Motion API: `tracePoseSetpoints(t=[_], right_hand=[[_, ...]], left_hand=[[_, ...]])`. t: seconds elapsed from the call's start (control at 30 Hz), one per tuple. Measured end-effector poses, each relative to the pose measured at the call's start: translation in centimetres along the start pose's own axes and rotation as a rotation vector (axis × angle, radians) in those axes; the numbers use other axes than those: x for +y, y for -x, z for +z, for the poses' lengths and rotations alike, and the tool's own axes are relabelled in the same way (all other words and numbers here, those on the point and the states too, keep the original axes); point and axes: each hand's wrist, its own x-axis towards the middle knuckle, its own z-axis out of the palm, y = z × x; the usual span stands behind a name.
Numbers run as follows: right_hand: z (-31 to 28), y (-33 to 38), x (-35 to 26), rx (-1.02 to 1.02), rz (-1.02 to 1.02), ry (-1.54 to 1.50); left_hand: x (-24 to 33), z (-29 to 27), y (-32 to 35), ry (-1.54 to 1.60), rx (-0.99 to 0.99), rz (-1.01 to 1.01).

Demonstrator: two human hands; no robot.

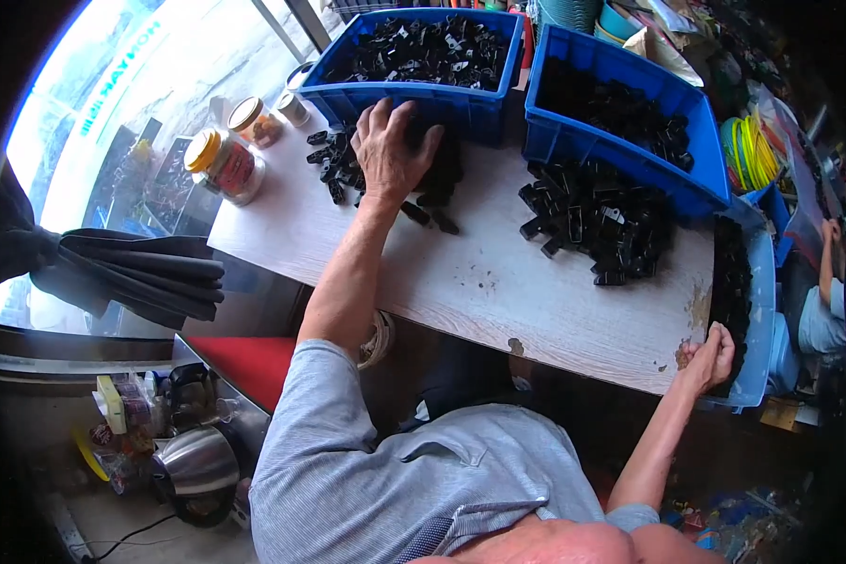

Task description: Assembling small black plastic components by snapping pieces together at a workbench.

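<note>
Covering black parts (348, 169) – left hand (390, 150); pile partly hidden.

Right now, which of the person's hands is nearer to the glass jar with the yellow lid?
The left. The left hand rests on a pile of black plastic parts just right of the jar; the right hand grips a light blue tray at the table's far right edge.
</note>
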Motion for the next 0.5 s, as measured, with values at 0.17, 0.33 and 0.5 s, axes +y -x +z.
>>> tracePoseSetpoints(t=[0.17,0.33,0.5], right_hand=[[-0.2,-0.4,0.5,0.012,0.017,0.036],[0.3,0.1,-0.5,0.018,0.072,0.039],[0.3,0.4,-1.1,0.026,0.057,0.023]], left_hand=[[2.5,-1.0,-3.3,0.227,0.04,0.031],[3.4,1.1,-9.2,0.242,-0.084,0.115],[2.3,6.8,-14.2,0.238,-0.846,0.017]])
